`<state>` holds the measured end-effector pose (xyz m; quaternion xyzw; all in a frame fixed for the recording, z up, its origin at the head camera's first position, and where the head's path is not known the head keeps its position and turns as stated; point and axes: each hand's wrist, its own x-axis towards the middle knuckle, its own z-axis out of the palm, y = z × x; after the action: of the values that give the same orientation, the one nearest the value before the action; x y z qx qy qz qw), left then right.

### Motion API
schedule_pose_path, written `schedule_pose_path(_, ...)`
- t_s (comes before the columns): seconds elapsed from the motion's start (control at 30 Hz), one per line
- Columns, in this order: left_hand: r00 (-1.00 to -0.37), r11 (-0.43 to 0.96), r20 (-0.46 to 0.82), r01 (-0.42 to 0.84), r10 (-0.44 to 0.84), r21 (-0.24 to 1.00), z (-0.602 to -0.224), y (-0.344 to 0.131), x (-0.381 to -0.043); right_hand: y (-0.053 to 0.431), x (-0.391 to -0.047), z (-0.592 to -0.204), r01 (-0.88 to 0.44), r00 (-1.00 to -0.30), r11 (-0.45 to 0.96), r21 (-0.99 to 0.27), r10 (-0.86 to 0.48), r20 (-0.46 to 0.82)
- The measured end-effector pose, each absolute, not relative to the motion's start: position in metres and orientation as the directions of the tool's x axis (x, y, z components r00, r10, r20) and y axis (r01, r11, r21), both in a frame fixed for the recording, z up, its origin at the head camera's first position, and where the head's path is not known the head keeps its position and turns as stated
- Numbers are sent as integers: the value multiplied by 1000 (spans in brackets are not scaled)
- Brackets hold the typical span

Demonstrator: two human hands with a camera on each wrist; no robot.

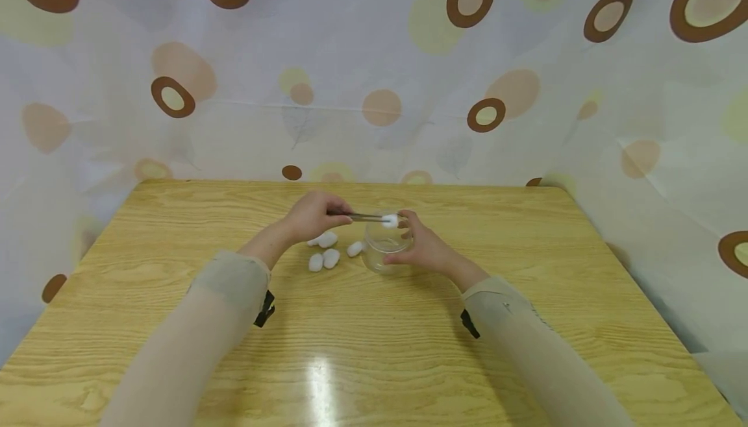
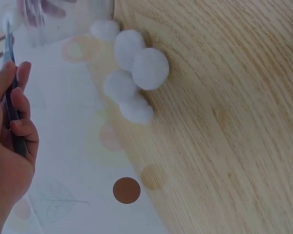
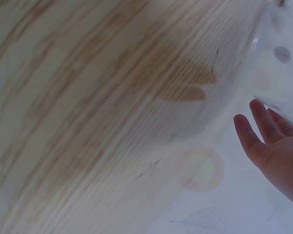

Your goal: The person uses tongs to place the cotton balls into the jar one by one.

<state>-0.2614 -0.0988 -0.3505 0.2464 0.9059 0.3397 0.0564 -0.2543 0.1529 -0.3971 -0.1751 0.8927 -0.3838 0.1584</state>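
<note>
My left hand [image 1: 315,215] grips metal tweezers [image 1: 363,217], pointing right, with a white cotton ball [image 1: 390,220] pinched at the tips. That cotton ball is at the mouth of a clear glass jar [image 1: 375,261]. From the right side my right hand [image 1: 431,250] holds the jar, thumb at the front and fingers near the rim. The right wrist view shows those fingers [image 3: 266,124] against the glass. Left of the jar lie several loose cotton balls [image 2: 150,68], some touching one another; the nearest one [image 1: 354,249] sits close beside the glass.
Everything stands on a wooden table [image 1: 374,336] with visible grain. A patterned sheet [image 1: 350,44] with brown and yellow ovals hangs behind the table's back edge and along its sides.
</note>
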Motion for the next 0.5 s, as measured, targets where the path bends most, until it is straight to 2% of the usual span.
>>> schedule_pose_path(0.5, -872, 634, 42, 387, 488, 670, -353, -102, -257, 152, -253, -397, -209, -889, 643, -737, -439, -131)
